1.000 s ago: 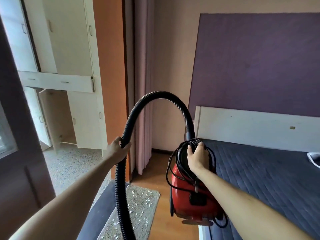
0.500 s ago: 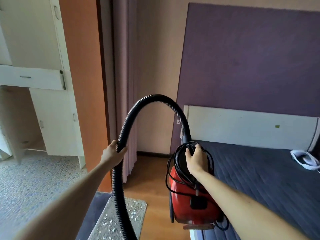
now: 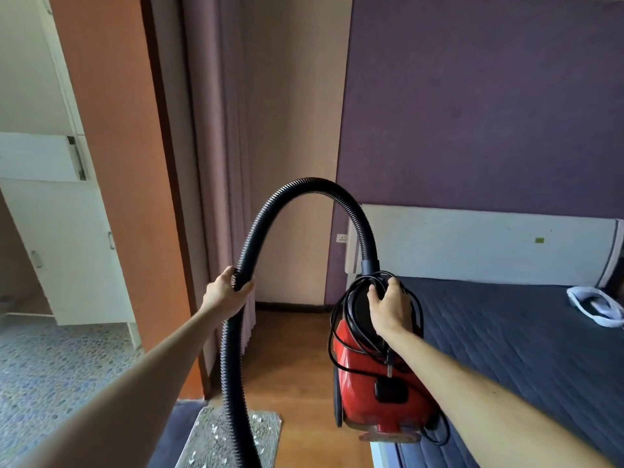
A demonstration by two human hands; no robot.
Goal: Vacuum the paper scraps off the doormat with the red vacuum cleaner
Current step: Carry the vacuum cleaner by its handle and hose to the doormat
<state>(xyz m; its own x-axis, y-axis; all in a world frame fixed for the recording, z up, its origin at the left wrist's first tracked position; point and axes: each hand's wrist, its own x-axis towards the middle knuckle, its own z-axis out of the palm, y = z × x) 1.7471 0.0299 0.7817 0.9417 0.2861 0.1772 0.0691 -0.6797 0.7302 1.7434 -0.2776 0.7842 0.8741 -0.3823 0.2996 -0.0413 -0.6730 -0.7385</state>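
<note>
The red vacuum cleaner (image 3: 368, 390) hangs in the air beside the bed, its black cord (image 3: 347, 319) looped round the top. My right hand (image 3: 388, 307) grips its black carrying handle together with the cord. The black ribbed hose (image 3: 304, 189) arches up from the body and drops to the left, where my left hand (image 3: 224, 292) holds it. Below, at the bottom edge, lies the grey doormat (image 3: 266, 425) strewn with white paper scraps (image 3: 212, 428). The hose's lower end runs out of view.
A bed with a dark blue quilted cover (image 3: 506, 349) and white headboard (image 3: 472, 244) fills the right. A white object (image 3: 597, 304) lies on it. Wooden floor (image 3: 293, 359) runs between bed and curtain (image 3: 219, 163). White cabinets (image 3: 67, 251) stand beyond the orange door frame (image 3: 111, 163).
My view has swung right and up, so the cabinets slid left and the doormat sank to the bottom edge. Both hands keep their holds on hose and vacuum.
</note>
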